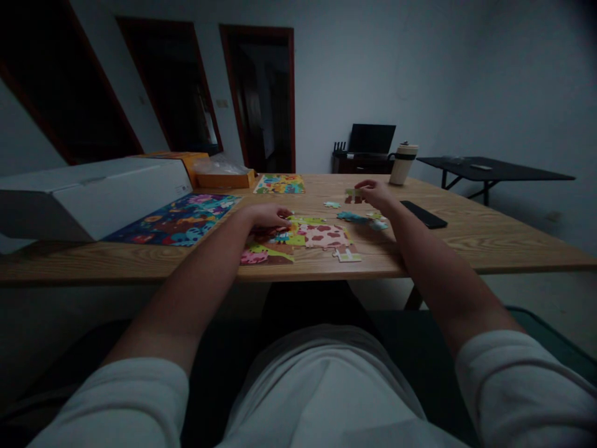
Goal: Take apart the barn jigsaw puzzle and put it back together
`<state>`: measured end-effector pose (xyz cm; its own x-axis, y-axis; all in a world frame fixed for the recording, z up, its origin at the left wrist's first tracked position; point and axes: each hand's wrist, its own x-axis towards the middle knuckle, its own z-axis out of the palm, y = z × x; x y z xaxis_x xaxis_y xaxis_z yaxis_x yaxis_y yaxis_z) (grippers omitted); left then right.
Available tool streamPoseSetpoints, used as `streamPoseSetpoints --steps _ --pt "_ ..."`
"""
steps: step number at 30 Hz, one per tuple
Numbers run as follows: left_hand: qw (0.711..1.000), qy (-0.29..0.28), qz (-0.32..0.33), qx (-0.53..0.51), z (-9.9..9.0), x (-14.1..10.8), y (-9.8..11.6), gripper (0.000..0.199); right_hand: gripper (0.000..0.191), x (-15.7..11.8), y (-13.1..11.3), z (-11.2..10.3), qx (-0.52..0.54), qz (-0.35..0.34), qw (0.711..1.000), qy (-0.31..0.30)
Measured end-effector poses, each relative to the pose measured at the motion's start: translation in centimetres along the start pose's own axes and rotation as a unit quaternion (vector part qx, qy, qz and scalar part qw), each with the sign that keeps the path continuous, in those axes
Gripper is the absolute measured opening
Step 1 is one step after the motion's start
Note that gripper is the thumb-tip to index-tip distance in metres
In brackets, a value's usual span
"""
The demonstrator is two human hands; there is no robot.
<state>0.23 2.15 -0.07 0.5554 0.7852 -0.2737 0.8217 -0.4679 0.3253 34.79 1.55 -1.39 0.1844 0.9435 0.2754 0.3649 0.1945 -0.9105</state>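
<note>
A partly joined jigsaw puzzle (324, 236) lies at the table's near edge, with a brown-spotted pink patch, green ground and small figures on it. My left hand (270, 216) rests over its left side, fingers apart and touching the top, and hides part of the picture. To the right, my right hand (377, 191) pinches a brown and green puzzle piece (353, 196) above the table. Loose blue and green puzzle pieces (352, 217) lie below that hand. At the puzzle's lower right corner sits a pale-striped puzzle piece (349, 256).
A dark blue picture sheet (181, 219) lies left, beside a large white box (97, 193). Behind are an orange box (226, 180) with clear plastic and a colourful picture (280, 183). A black phone (423, 214) and a cream cup (403, 165) stand right on the wooden table (489, 239).
</note>
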Motion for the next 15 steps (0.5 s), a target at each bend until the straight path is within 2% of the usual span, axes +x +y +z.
streamPoseSetpoints --steps 4,8,15 --pt "1.000 -0.016 -0.001 -0.022 0.1 0.0 -0.2 0.075 0.014 0.5 0.9 -2.1 -0.019 0.057 0.997 0.050" --pt "0.997 -0.012 -0.017 -0.069 0.4 -0.2 -0.2 0.068 0.018 0.3 1.6 -3.5 -0.077 0.102 0.990 0.062" --pt "0.993 -0.014 -0.018 -0.116 0.9 -0.4 -0.3 0.063 0.016 0.0 2.0 -3.1 -0.128 0.073 0.988 0.033"
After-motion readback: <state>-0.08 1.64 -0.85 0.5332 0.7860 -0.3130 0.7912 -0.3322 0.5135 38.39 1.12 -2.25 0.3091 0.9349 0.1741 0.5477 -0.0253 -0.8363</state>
